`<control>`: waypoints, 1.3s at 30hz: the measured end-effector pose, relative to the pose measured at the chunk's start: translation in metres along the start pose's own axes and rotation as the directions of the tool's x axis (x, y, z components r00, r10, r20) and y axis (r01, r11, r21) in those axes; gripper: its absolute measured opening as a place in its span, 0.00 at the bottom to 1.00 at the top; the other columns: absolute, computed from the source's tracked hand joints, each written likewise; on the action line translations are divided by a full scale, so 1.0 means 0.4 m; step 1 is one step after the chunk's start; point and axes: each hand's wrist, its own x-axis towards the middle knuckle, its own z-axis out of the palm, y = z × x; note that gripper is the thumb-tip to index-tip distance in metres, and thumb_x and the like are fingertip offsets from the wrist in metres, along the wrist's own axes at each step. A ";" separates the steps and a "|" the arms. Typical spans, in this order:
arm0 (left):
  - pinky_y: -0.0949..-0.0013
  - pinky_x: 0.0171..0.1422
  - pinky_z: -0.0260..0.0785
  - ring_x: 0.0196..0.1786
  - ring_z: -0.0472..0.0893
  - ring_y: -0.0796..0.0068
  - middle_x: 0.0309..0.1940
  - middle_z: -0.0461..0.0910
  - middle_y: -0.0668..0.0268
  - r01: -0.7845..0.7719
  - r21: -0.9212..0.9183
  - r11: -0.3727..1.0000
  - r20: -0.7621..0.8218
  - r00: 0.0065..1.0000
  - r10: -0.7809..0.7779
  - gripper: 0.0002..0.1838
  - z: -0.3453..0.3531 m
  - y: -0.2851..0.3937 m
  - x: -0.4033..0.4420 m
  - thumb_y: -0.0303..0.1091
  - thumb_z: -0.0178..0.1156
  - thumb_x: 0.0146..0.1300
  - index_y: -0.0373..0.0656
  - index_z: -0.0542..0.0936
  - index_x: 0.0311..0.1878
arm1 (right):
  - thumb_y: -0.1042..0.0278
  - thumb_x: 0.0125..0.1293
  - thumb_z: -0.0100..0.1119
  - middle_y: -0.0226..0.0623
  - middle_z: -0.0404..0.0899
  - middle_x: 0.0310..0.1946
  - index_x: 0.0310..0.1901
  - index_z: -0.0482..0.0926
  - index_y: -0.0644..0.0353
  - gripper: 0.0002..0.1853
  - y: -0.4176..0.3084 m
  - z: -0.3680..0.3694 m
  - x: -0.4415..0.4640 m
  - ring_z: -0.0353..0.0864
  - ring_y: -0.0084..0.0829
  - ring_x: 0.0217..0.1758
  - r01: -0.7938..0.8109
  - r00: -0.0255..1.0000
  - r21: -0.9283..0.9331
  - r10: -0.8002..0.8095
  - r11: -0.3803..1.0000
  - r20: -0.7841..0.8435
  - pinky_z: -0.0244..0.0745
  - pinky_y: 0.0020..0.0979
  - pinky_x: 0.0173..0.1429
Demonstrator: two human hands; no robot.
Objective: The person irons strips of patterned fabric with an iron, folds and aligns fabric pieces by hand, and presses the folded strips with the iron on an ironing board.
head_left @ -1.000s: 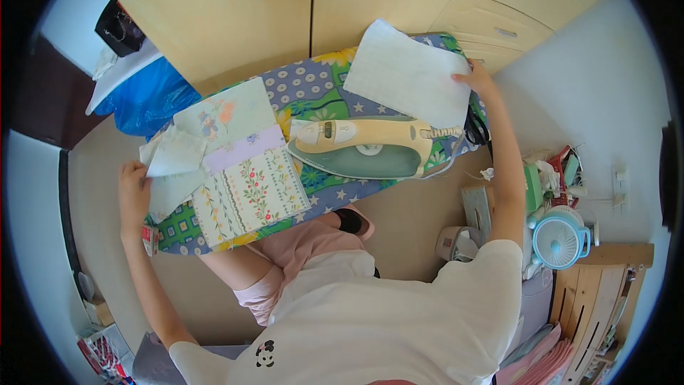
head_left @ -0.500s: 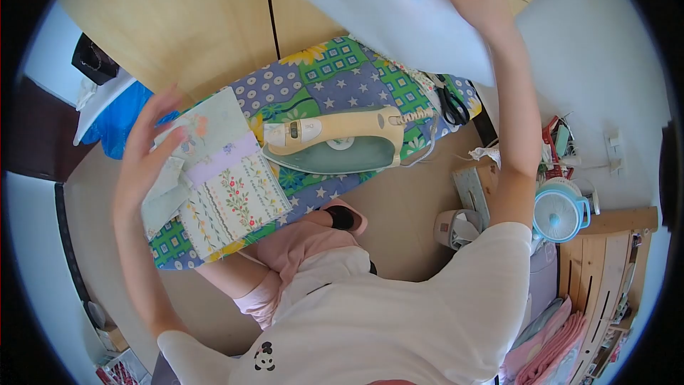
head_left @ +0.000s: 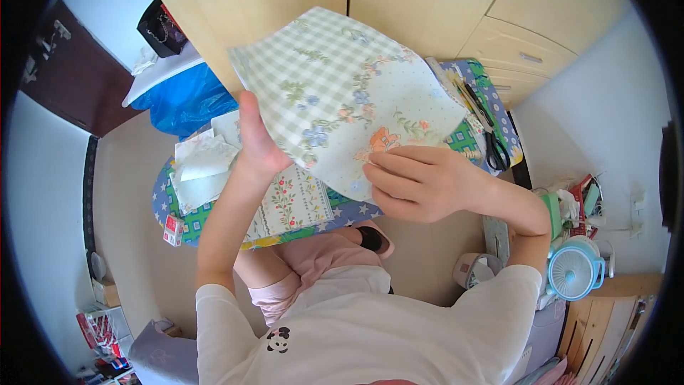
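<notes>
A large patterned sheet (head_left: 342, 85), green check on one side and flowers on the other, is raised over the ironing board (head_left: 342, 212). My left hand (head_left: 260, 135) grips its left lower edge, thumb up and the other fingers behind it. My right hand (head_left: 420, 182) is closed on the sheet's lower right part, near an orange print. The sheet hides the iron. Below it lies a flowered piece (head_left: 288, 203), with smaller pale pieces (head_left: 203, 164) at the left. Black scissors (head_left: 493, 144) rest at the board's right end.
A small red and white box (head_left: 173, 230) sits at the board's left front edge. A blue bag (head_left: 187, 103) is at the back left. Pale cabinets (head_left: 420, 0) stand behind. To the right are a bin (head_left: 476, 269) and a light blue fan (head_left: 572, 271).
The sheet has come from the far right to the middle, its printed side now showing. My left hand has moved right and taken hold of it; the iron has become hidden.
</notes>
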 end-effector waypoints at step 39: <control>0.53 0.70 0.58 0.71 0.56 0.54 0.67 0.58 0.50 0.557 0.553 0.620 -0.567 0.796 -0.210 0.31 -0.102 -0.048 0.247 0.40 0.45 0.71 0.46 0.47 0.73 | 0.77 0.54 0.64 0.28 0.73 0.30 0.38 0.76 0.60 0.10 0.243 0.179 -0.572 0.72 0.21 0.33 -0.830 -0.102 0.551 0.995 -0.091 0.012 0.71 0.23 0.35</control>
